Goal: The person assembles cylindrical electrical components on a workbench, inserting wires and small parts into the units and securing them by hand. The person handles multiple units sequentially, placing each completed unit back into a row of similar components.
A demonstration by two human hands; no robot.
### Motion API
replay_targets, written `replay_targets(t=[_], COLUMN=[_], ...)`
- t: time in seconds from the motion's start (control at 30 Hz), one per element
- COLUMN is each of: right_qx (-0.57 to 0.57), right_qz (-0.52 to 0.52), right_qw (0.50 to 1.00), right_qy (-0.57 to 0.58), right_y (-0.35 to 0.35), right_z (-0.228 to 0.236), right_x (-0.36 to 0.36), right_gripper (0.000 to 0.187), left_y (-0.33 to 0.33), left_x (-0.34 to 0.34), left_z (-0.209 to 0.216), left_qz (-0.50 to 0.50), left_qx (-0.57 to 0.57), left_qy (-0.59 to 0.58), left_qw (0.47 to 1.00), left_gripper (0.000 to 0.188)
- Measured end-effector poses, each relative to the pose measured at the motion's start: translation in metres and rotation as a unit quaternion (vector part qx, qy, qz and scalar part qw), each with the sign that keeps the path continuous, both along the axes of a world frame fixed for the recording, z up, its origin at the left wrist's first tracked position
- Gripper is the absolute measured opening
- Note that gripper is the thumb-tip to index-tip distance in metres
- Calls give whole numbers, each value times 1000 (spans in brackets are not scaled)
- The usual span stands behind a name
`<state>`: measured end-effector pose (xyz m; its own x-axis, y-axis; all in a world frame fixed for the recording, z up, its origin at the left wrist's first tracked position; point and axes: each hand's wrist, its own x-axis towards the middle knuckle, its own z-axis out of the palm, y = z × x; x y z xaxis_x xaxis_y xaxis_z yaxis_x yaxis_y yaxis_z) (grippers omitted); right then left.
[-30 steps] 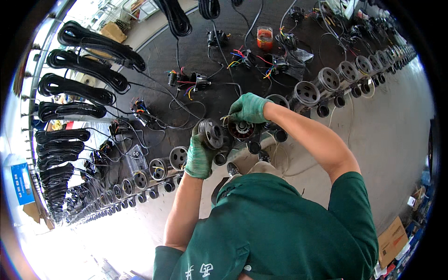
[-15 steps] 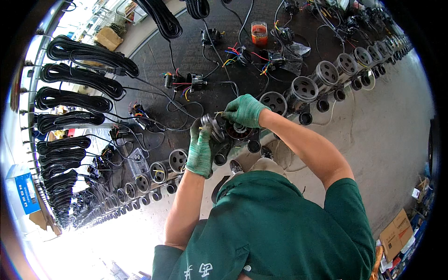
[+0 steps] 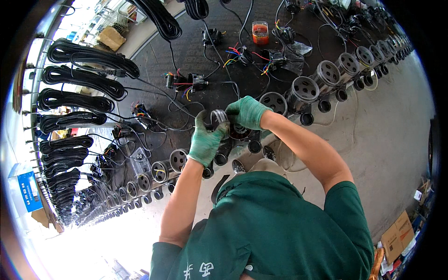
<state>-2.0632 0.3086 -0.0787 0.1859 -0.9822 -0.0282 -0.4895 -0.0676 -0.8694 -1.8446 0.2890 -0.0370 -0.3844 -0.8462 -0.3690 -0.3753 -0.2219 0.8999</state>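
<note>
Both my hands wear green gloves and meet over a round metal motor part (image 3: 219, 117) at the near edge of a black workbench (image 3: 219, 88). My left hand (image 3: 205, 140) grips the part from the left side. My right hand (image 3: 247, 112) closes over it from the right and top. Black wires run from it across the bench. More metal motor housings (image 3: 303, 91) with perforated round faces stand in a row along the bench edge on both sides of my hands.
Coils of black cable (image 3: 88, 81) hang along the left side of the bench. Small wired units with coloured leads (image 3: 189, 83) and an orange jar (image 3: 260, 32) lie further back. Grey concrete floor (image 3: 382, 140) spreads to the right, with cardboard boxes (image 3: 396, 235) at the lower right.
My hands stay on the same motor part; my left hand has shifted slightly up along its side. The view has tilted a little.
</note>
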Motion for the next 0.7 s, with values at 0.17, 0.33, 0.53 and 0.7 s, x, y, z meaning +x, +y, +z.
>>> replay_targets(t=[0.17, 0.33, 0.53, 0.7], right_qx=[10, 23, 151, 103], right_qz=[65, 13, -95, -180], right_qw=[994, 992, 984, 977], right_qy=[90, 121, 6, 41], right_y=[-11, -9, 36, 50], right_z=[-2, 14, 50, 16], right_x=[-12, -22, -12, 17], right_gripper=[28, 34, 33, 32], left_y=[7, 6, 7, 6], left_x=[-20, -39, -50, -54], left_z=[18, 34, 37, 34], left_qz=[-82, -116, -126, -158], left_qx=[-125, -191, -189, -177], left_qy=[-131, -283, -321, -388], left_qw=[980, 933, 919, 891], left_gripper=[101, 98, 87, 89])
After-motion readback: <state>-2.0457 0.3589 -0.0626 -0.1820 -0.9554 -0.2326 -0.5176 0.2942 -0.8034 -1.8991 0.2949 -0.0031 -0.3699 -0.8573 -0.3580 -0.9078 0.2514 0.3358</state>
